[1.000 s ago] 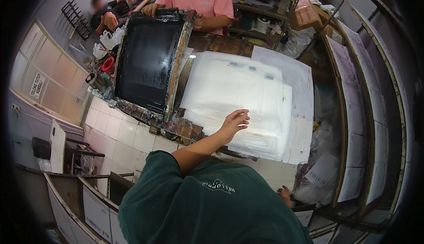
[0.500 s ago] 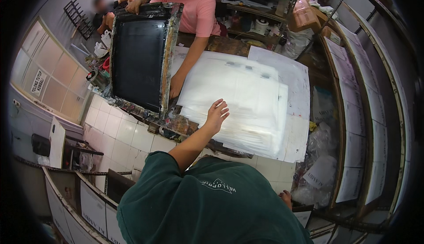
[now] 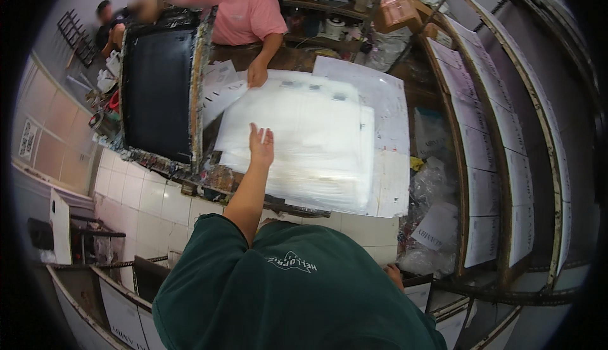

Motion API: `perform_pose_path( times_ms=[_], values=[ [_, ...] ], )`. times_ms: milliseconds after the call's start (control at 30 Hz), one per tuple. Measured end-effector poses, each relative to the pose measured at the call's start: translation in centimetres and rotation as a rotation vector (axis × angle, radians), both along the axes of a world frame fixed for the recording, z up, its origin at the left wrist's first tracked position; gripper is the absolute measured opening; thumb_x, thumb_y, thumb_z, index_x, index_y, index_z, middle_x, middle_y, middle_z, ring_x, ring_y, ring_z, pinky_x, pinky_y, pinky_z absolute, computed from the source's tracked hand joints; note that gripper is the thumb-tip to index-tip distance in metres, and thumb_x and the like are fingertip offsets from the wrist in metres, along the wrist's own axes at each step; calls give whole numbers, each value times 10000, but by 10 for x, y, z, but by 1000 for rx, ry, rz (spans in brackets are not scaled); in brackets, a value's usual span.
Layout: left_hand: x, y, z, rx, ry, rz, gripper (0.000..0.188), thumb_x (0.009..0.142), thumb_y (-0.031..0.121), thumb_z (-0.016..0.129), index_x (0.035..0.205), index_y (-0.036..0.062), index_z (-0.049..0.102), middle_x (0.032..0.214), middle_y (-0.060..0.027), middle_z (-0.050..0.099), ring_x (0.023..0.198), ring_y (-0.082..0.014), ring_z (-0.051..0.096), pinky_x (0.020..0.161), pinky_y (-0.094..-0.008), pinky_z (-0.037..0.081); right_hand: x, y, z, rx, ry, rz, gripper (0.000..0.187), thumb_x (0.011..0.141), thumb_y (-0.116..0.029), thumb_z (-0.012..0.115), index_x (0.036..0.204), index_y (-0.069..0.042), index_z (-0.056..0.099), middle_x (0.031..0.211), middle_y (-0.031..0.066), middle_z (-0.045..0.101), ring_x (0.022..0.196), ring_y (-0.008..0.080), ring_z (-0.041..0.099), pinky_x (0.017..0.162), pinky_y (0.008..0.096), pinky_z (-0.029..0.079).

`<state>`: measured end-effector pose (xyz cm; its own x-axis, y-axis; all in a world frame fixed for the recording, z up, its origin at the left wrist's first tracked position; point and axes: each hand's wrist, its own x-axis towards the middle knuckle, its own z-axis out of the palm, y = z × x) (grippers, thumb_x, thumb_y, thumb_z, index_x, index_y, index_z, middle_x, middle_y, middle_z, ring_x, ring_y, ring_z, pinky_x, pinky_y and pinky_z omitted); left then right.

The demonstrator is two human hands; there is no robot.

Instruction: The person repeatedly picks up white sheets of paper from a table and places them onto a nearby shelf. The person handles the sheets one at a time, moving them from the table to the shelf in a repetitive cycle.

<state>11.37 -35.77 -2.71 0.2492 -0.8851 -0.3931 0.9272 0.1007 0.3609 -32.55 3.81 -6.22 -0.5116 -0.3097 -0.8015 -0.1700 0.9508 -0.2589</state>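
My left hand (image 3: 261,145) is stretched out, fingers apart, palm up and holding nothing, above the left part of a stack of thin white sheets (image 3: 310,141). The stack has small dark marks along its far edge. Down by my right side, my right hand (image 3: 394,277) shows only in part, and its fingers are too small to read. Across the table a co-worker's hand (image 3: 258,73) grips the edge of a white sheet (image 3: 225,100), which lifts and curves at the stack's far left. A dark printing screen (image 3: 158,90) in a stained frame stands raised left of the stack.
A large pale board (image 3: 389,128) lies under the stack. Racks holding white sheets (image 3: 481,160) stand on the right, beside clear plastic bags (image 3: 430,191). A person in pink (image 3: 247,14) stands across the table; another person (image 3: 107,24) is farther back. Tiled floor (image 3: 152,188) lies at left.
The view has swung right, so things sit farther left. The co-worker's hand has moved from beside the screen frame to the far left edge of the stack, lifting a sheet. My left palm has turned upward.
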Motion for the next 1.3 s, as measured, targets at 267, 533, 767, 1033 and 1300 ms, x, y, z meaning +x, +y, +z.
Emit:
perform_pose_path(
  times_ms=[267,533,767,1033,1300],
  values=[
    [-26,-80,-106,60,-186,24,382,750,292,697,929,-6,540,872,-56,550,779,-164,553,695,-218,501,-41,4,-46,-143,-16,-158,470,804,-118,493,1263,-80,396,1074,179,550,932,278,571,760,406,438],
    [-124,-48,6,-237,-2026,-115,292,669,234,727,832,34,590,819,-93,583,781,-261,574,647,-362,488,-18,-17,-37,-348,-5,-65,516,771,-115,545,1268,-79,413,1063,148,563,855,212,573,671,327,425],
    [-140,-94,-30,-266,-2505,-587,296,683,285,708,825,34,640,873,-100,595,845,-263,579,687,-353,509,21,-9,-32,-377,-8,-77,512,755,-100,567,1246,-29,439,932,145,588,790,201,558,677,302,434],
    [-156,-114,-29,-301,-2549,-689,101,725,116,610,769,28,636,787,-145,627,751,-290,633,639,-358,525,50,38,-50,-288,-18,-158,522,750,-116,561,1241,6,432,1076,216,547,938,280,553,822,345,420],
    [-157,-104,-9,-307,-2502,-705,73,727,82,587,754,41,642,777,-153,636,741,-281,642,623,-362,528,62,-9,-43,-446,63,-30,476,754,-142,588,1211,-63,480,969,151,589,857,236,568,760,328,442]
  ],
)
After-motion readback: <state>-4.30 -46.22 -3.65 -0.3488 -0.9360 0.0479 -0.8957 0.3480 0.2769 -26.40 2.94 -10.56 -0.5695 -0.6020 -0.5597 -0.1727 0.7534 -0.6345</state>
